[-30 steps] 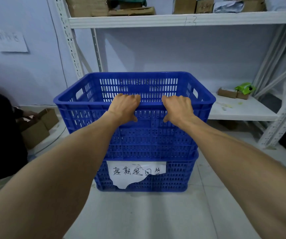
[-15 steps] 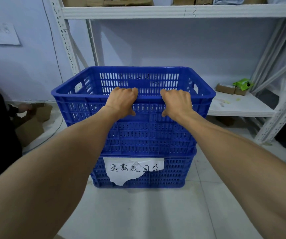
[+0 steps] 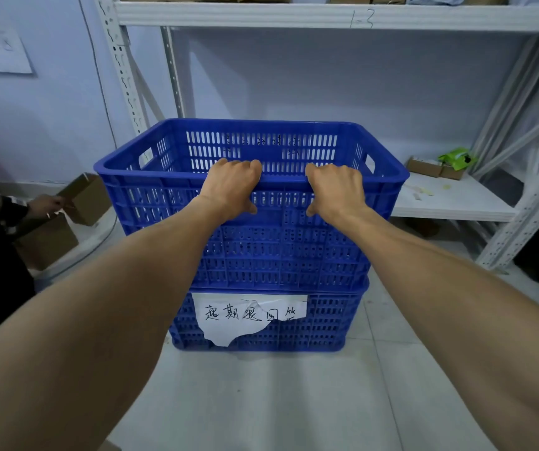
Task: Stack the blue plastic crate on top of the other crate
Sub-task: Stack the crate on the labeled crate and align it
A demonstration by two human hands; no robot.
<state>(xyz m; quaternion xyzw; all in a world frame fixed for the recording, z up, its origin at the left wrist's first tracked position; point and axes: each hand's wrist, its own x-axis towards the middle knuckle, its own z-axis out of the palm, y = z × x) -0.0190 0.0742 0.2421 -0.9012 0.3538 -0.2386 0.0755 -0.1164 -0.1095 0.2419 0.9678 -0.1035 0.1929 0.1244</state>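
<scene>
A blue plastic crate [image 3: 151, 193] with slotted walls sits on top of a second blue crate [image 3: 330, 323] on the floor; their sides line up. The lower crate carries a torn white paper label [image 3: 245, 323] with handwriting. My left hand [image 3: 232, 187] and my right hand [image 3: 336, 190] both grip the near rim of the upper crate, fingers hooked over the edge, thumbs on the outer wall. The upper crate's inside looks empty as far as I can see.
A white metal shelf rack [image 3: 456, 203] stands behind and to the right, with small boxes and a green packet [image 3: 455, 157] on its low shelf. At the left another person's hand [image 3: 45, 203] holds a cardboard box [image 3: 82, 196]. Pale tiled floor lies in front.
The view has dropped slightly and drawn back; the crates sit a little lower in frame. My hands keep the same grip on the rim. The person at left has moved their hand to the box.
</scene>
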